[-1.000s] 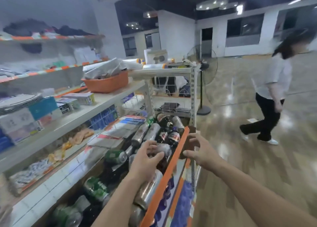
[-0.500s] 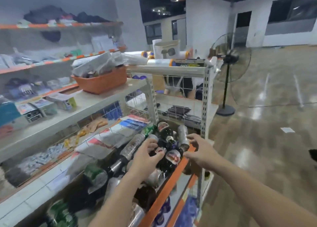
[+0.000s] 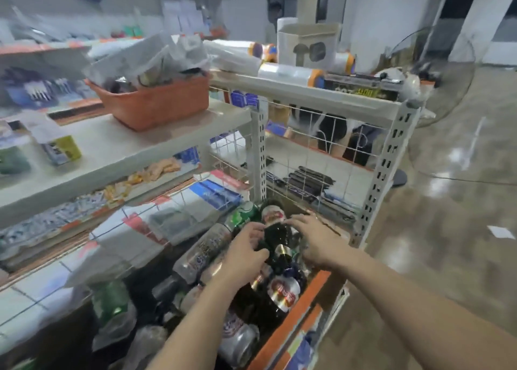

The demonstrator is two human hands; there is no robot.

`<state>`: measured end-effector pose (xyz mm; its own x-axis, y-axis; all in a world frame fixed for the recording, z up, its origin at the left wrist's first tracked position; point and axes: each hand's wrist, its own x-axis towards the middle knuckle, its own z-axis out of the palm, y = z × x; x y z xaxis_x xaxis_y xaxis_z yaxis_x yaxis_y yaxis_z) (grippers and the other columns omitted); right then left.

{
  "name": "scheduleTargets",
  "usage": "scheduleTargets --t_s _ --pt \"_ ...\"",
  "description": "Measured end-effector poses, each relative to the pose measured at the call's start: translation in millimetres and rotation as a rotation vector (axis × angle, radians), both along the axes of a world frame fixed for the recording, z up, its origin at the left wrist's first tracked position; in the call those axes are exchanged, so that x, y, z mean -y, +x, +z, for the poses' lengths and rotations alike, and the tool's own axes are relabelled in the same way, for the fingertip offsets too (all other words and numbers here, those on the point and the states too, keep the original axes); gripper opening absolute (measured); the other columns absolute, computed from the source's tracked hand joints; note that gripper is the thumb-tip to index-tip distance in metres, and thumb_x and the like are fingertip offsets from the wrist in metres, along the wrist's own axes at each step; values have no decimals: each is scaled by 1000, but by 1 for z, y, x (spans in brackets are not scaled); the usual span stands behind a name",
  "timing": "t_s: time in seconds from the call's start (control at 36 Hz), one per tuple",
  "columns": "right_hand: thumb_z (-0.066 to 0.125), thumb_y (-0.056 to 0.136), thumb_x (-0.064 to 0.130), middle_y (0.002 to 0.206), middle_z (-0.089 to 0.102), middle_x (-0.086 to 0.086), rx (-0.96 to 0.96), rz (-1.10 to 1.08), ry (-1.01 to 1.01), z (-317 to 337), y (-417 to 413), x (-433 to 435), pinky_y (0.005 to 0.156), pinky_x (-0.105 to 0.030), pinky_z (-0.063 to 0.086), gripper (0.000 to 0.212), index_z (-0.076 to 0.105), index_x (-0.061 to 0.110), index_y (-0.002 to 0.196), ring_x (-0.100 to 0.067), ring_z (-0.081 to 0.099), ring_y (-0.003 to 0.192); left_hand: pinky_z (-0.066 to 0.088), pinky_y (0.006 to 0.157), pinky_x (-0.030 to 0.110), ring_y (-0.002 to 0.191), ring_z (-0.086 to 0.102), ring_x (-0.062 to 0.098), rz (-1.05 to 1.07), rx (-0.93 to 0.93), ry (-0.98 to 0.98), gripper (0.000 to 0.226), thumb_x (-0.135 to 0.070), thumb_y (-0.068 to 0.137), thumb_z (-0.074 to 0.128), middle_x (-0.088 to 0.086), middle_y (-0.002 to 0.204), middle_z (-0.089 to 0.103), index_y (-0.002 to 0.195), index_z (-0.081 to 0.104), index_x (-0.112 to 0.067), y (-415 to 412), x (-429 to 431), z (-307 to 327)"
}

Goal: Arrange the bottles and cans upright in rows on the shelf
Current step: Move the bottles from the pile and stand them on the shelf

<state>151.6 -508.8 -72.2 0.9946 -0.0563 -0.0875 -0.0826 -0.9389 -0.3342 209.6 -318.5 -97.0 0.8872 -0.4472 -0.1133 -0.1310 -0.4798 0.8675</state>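
Observation:
Several bottles and cans lie jumbled on their sides on the low shelf behind its orange front edge [image 3: 305,299]. A dark glass bottle [image 3: 275,236] with a red and white label lies on top of the heap at the far end. My left hand [image 3: 246,253] curls round its near part by the neck. My right hand [image 3: 317,242] lies on its right side with fingers stretched out. Beside them lie a green can [image 3: 242,215], a clear plastic bottle [image 3: 204,253], a red-labelled bottle [image 3: 283,292] and a silver can [image 3: 241,339].
A wire mesh panel [image 3: 316,157] and a perforated post [image 3: 387,157] close the shelf's far end. An orange basket [image 3: 156,102] stands on the shelf above, with film rolls [image 3: 291,73] on the top board. A floor fan [image 3: 436,76] and shiny floor lie to the right.
The view has swung down and closer to the shelf. Both hands have moved forward onto the dark bottle at the far end; my right hand has left the orange edge. The walking person is out of view.

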Motion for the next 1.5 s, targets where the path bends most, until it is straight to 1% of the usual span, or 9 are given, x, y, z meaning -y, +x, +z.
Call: scheduleTargets --t_s 0.25,0.39,0.47,0.58,0.92,1.03,1.17,1.25,1.5 --pt "71 90 21 170 -12 1 -35 507 -426 -44 81 37 124 -43 -8 96 10 42 161 -21 -14 157 42 71 -2 101 59 -1 299 12 -87 41 -10 90 69 -20 105 60 123 55 -28 18 -8 2" --pt "61 92 8 172 -6 -5 13 734 -544 -43 107 51 127 -45 -4 91 8 32 163 -26 -10 158 50 88 13 99 64 5 450 30 -34 42 3 88 68 3 118 69 118 58 -24 18 6 -4" --pt "57 94 8 172 3 -2 51 841 -512 -46 120 54 126 -45 -4 82 16 31 162 -24 -4 159 53 102 34 103 66 9 533 79 7 47 3 84 70 -10 105 69 104 58 -38 19 8 -13" --pt "67 91 18 167 24 -1 112 900 -478 -55 132 57 128 -52 7 79 26 33 157 -26 10 157 53 103 34 107 67 4 627 80 21 43 -13 82 77 -12 109 70 115 62 -36 14 10 -21" --pt "79 68 53 124 61 1 136 625 156 -1 135 48 92 -48 55 77 46 30 133 -24 57 115 55 100 35 112 67 8 673 46 -68 58 -31 62 72 -10 113 71 118 59 -35 -9 18 -14" --pt "87 60 33 96 70 3 20 553 550 40 131 42 78 -48 61 55 56 28 106 -16 70 86 55 98 29 114 66 6 574 50 -108 74 -39 60 92 -8 120 68 124 55 -45 -9 24 -1" --pt "92 49 20 89 76 -2 -39 548 734 78 115 17 77 -49 62 54 67 17 98 -18 74 83 58 94 37 113 68 15 452 73 -192 82 -17 65 95 -3 117 70 130 52 -42 -4 27 26" --pt "90 57 7 83 77 -6 -82 599 832 88 104 -4 77 -42 63 36 74 13 89 -17 75 78 56 81 21 101 70 3 480 124 -221 74 -7 67 92 -16 107 73 125 53 -33 -6 22 40" --pt "92 69 11 98 78 0 -158 637 874 85 88 -58 82 -28 61 47 70 19 110 -9 75 90 61 86 37 101 72 13 680 284 -291 80 -30 53 89 -3 109 74 125 55 -21 -20 -15 51"
